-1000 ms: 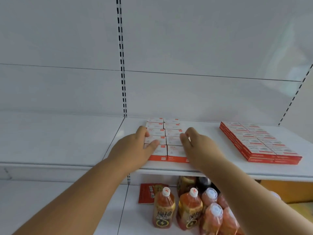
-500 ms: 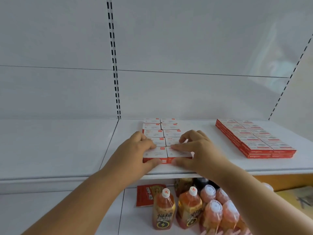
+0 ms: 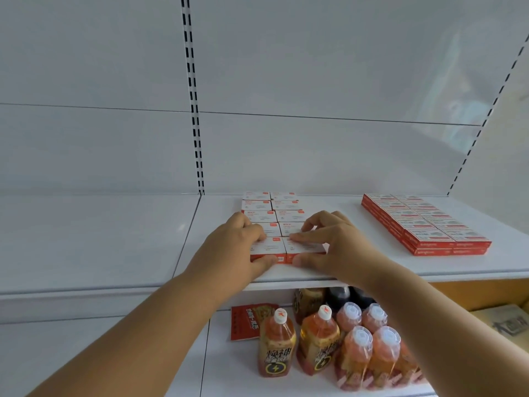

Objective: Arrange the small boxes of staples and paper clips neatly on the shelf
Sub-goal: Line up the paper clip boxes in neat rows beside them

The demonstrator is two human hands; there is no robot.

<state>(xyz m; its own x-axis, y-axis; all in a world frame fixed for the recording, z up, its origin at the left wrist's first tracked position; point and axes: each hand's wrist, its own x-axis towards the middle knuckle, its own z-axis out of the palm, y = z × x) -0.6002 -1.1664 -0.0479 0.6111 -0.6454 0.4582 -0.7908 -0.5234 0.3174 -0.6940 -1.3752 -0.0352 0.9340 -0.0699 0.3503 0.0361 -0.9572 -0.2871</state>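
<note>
Squaring front boxes [image 3: 286, 249] | left hand [image 3: 232, 247], right hand [image 3: 335, 245] pinching one each | risk: uneven squeeze skews rows, near shelf [image 3: 400, 270] edge

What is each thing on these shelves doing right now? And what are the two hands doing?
left hand: grips the front left box, thumb on its front face.
right hand: grips the front right box, thumb on its front face.
white-topped boxes: flat, two tidy columns, closed.
red boxes: stacked neatly, untouched.
bottles: upright on the lower shelf, capped.
red packet: lying flat beside the bottles.
</note>
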